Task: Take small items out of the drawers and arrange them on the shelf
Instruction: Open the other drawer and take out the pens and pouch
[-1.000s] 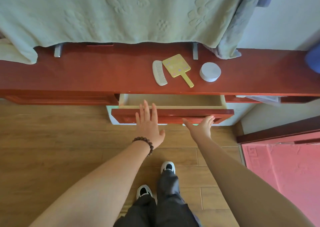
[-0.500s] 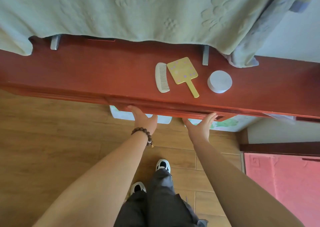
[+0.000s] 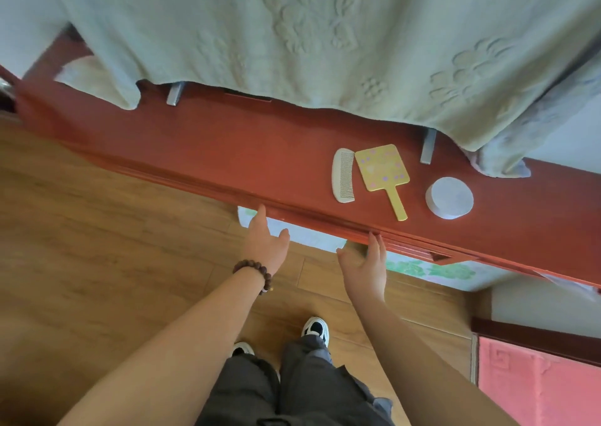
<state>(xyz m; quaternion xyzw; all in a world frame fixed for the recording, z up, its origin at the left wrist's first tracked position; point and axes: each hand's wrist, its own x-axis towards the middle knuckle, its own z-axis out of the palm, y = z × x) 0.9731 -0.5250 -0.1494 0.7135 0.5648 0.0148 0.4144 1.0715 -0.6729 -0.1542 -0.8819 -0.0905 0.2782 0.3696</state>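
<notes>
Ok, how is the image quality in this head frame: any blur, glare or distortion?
Head view: wide-angle bending tilts the red shelf; comb and hand mirror read sharp; both hands, left and right, look slightly soft; daylight is even, no glare.

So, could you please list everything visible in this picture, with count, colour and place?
white plastic comb: one, white, on the shelf, left of the mirror
yellow hand mirror with handle: one, yellow with pale dots, on the shelf, between comb and jar
round white jar: one, white, on the shelf, right of the mirror
red wooden shelf: one, red
pale green embossed cloth: one, hanging over the shelf's back
metal brackets: two, grey, under the cloth's edge
pink mat: one, bottom right on the floor
left hand: open, fingers at the shelf's front edge, beaded bracelet on wrist
right hand: open, fingers at the front edge
</notes>
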